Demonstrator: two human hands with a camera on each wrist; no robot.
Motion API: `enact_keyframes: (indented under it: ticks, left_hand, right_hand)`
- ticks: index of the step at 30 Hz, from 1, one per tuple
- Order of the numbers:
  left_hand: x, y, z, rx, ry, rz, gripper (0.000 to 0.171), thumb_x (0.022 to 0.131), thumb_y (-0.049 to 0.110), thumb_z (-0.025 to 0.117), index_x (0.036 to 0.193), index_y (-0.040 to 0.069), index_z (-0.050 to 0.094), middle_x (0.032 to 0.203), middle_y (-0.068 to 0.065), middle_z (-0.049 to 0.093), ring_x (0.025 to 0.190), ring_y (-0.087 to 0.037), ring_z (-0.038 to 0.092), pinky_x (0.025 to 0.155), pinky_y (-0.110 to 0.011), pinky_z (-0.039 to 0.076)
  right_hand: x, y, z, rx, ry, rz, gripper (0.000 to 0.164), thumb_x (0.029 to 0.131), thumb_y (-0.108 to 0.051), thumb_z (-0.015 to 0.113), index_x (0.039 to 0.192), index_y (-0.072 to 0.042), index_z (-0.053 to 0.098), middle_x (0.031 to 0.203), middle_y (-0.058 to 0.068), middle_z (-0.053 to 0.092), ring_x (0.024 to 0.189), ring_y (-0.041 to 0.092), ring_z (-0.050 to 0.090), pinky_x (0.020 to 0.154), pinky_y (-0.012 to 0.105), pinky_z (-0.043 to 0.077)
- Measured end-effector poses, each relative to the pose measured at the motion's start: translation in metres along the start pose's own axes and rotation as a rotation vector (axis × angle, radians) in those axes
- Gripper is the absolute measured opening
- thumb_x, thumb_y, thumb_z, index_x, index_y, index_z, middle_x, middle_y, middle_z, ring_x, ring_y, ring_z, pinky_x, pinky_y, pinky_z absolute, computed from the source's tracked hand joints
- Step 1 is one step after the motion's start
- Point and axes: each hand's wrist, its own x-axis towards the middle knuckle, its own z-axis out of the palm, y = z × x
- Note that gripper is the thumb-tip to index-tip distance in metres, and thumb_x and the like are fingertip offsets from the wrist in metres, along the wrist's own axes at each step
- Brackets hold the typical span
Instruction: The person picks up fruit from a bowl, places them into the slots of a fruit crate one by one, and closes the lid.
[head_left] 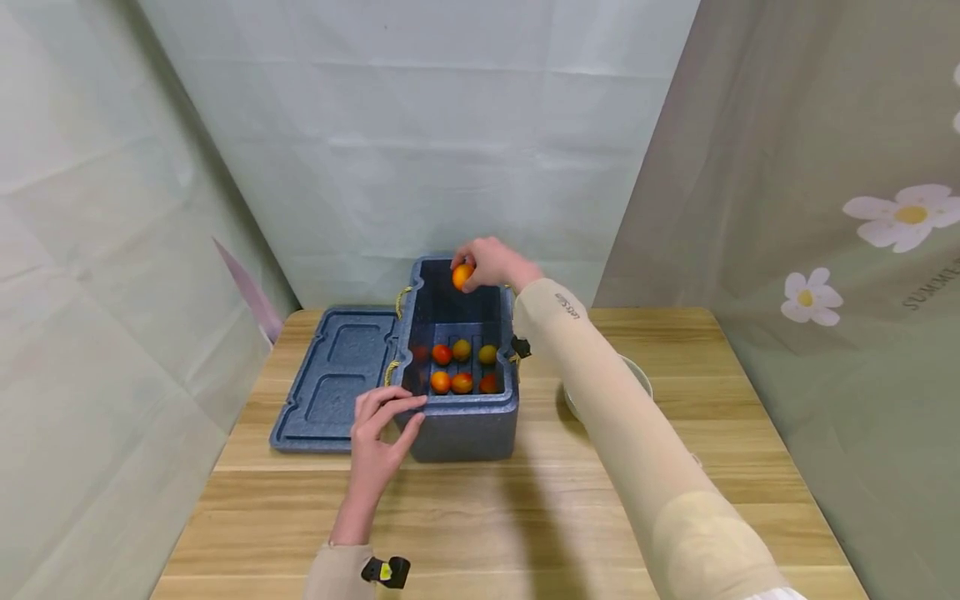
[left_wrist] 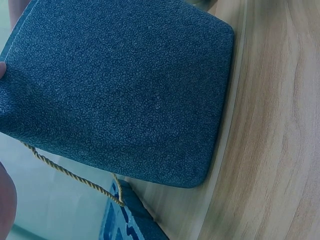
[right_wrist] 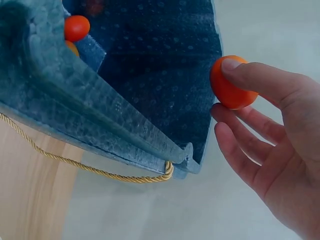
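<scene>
The right hand pinches a smooth orange-red round fruit between thumb and fingertips, above the far end of a deep blue foam box. In the right wrist view, the fruit overlaps the box's far rim. At the near left corner, the left hand grips the box's rim, fingers on top and thumb against the outer front wall. Several red, orange and yellow-green round fruits lie on the box floor toward its near end. The left wrist view shows mostly the box's outer wall.
A blue lid lies flat left of the box. Yellow cord handles hang along the box's sides. Right of it, a pale bowl sits partly behind the right forearm. Cloth walls stand around the wooden table.
</scene>
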Motion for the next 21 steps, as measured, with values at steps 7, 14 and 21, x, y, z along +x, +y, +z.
enact_keyframes:
  ticks: [7, 14, 21]
  left_hand:
    - [-0.0006, -0.0003, 0.0007, 0.007, -0.006, -0.019, 0.037, 0.063, -0.015, 0.079, 0.096, 0.004, 0.077, 0.101, -0.017, 0.064, 0.102, -0.028, 0.05, 0.098, -0.023, 0.032]
    - [0.0, -0.0024, 0.0013, 0.009, -0.003, -0.015, 0.037, 0.063, -0.015, 0.079, 0.095, 0.003, 0.077, 0.1, -0.017, 0.064, 0.102, -0.028, 0.049, 0.098, -0.023, 0.032]
    - [0.0011, -0.0015, -0.0003, 0.007, -0.015, -0.019, 0.038, 0.065, -0.013, 0.08, 0.098, 0.005, 0.078, 0.102, -0.015, 0.065, 0.102, -0.028, 0.05, 0.098, -0.024, 0.033]
  right_hand:
    - [0.001, -0.0016, 0.0014, 0.012, 0.004, -0.005, 0.043, 0.088, -0.015, 0.074, 0.13, -0.014, 0.063, 0.106, 0.008, 0.057, 0.093, 0.022, 0.051, 0.083, 0.032, 0.047]
    - [0.0053, -0.0029, 0.0014, 0.006, -0.021, -0.024, 0.048, 0.089, -0.017, 0.074, 0.135, -0.014, 0.061, 0.128, 0.012, 0.058, 0.113, 0.025, 0.054, 0.097, 0.04, 0.048]
    - [0.0051, -0.0053, 0.0015, 0.009, -0.025, -0.027, 0.048, 0.088, -0.018, 0.074, 0.134, -0.016, 0.061, 0.132, 0.012, 0.058, 0.119, 0.027, 0.054, 0.099, 0.041, 0.048]
